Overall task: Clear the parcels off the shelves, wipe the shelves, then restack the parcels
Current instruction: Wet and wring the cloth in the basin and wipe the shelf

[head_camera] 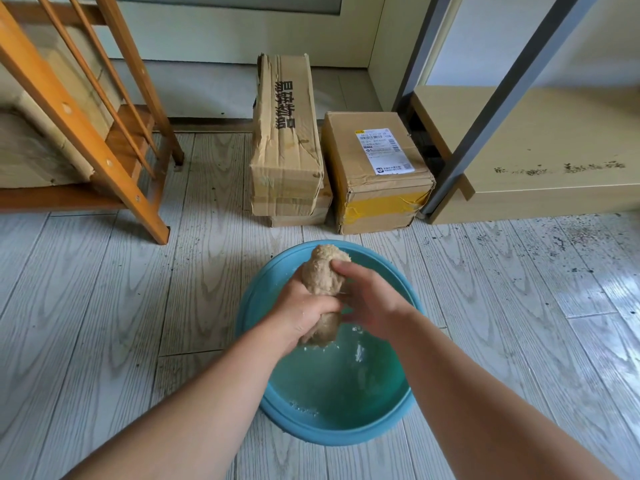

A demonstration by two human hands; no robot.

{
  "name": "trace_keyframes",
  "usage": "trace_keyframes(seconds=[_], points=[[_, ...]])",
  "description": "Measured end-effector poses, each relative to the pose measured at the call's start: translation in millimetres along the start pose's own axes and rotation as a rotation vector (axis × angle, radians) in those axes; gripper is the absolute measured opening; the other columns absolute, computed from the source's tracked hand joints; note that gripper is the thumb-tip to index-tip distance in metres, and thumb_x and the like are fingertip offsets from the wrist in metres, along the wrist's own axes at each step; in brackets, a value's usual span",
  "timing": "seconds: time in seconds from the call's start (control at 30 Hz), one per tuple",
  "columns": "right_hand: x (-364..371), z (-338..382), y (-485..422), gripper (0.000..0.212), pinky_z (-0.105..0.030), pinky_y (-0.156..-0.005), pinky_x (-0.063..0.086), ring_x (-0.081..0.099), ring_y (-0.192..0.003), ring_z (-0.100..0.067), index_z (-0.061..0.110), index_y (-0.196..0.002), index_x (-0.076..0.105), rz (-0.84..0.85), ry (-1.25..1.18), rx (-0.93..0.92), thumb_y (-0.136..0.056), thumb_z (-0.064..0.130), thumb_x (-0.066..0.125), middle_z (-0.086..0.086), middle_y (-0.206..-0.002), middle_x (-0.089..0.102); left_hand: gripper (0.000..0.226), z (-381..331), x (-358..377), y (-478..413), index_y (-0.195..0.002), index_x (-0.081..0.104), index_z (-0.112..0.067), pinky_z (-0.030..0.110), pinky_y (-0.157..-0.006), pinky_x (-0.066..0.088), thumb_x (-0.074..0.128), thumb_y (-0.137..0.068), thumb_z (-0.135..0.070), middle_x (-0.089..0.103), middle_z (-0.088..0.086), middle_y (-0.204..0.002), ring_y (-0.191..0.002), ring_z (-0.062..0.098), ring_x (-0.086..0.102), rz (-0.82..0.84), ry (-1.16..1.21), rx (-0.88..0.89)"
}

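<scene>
Both my hands hold a wet beige cloth point(322, 271) bunched into a roll over a blue basin point(332, 427) of water on the floor. My left hand point(304, 313) grips its lower part and my right hand point(367, 299) grips its upper part. Water drips from the cloth's lower end into the basin. Beyond the basin, a long worn cardboard parcel point(287, 133) lies on a flatter box point(298, 216), and a squarer parcel point(377, 168) with a white label and yellow tape stands beside them. The pale shelf point(540, 133) at the right carries dark specks of dirt near its front edge.
A grey metal shelf post point(491, 98) stands at the shelf's front corner. An orange wooden frame point(86, 116) stands at the left over cardboard. Dark crumbs are scattered on the grey plank floor point(571, 244) at the right.
</scene>
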State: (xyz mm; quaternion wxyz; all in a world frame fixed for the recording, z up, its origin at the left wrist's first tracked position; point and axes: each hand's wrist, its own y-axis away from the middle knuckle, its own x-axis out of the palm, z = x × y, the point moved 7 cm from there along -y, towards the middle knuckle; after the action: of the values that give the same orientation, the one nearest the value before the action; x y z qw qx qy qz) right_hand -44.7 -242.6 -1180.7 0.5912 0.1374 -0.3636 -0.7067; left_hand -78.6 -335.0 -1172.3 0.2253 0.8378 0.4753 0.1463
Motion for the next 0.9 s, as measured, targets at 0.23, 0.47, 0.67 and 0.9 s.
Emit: trace_keyframes(seconds=[0.23,0.47,0.67,0.9], points=[[6.4,29.3,8.8,0.037,-0.033,-0.081,0.054,0.066,-0.086,-0.022,-0.001,-0.099,0.060,-0.002,-0.187,-0.252,-0.069,0.015,0.075,-0.013,-0.092,0.070,0.024,-3.3,14.7,4.0,-0.089,0.066,-0.010,0.028,-0.072,0.051,0.073,-0.066,-0.006,0.066,0.008,-0.079,-0.079,0.024,0.065,0.074,-0.255,-0.099],[22.4,48.4,18.1,0.020,-0.030,-0.065,0.056,0.068,-0.069,-0.023,0.010,-0.084,0.062,0.083,-0.266,-0.375,-0.080,-0.007,0.053,-0.009,-0.076,0.070,0.044,4.4,21.9,22.0,-0.092,0.069,0.002,0.046,-0.083,0.047,0.080,-0.052,-0.012,0.065,0.022,-0.087,-0.085,0.033,0.060,0.370,0.016,-0.286],[31.6,57.9,18.9,0.007,-0.028,-0.059,0.052,0.054,-0.054,-0.013,0.018,-0.069,0.073,0.095,-0.196,-0.374,-0.075,0.015,0.069,-0.001,-0.061,0.055,0.011,-4.4,21.6,24.5,-0.066,0.058,-0.004,0.024,-0.052,0.042,0.068,-0.068,0.001,0.051,0.013,-0.050,-0.045,0.021,0.050,0.329,0.020,-0.276],[28.3,52.9,10.6,0.050,-0.029,-0.056,0.034,0.036,-0.049,-0.015,0.022,-0.044,0.040,-0.135,0.052,-0.361,-0.081,0.039,0.069,0.001,-0.049,0.040,0.017,2.0,20.2,19.9,-0.064,0.048,-0.007,0.023,-0.042,0.024,0.054,-0.074,0.005,0.033,0.004,-0.032,-0.026,0.014,0.026,0.197,-0.249,-0.223]])
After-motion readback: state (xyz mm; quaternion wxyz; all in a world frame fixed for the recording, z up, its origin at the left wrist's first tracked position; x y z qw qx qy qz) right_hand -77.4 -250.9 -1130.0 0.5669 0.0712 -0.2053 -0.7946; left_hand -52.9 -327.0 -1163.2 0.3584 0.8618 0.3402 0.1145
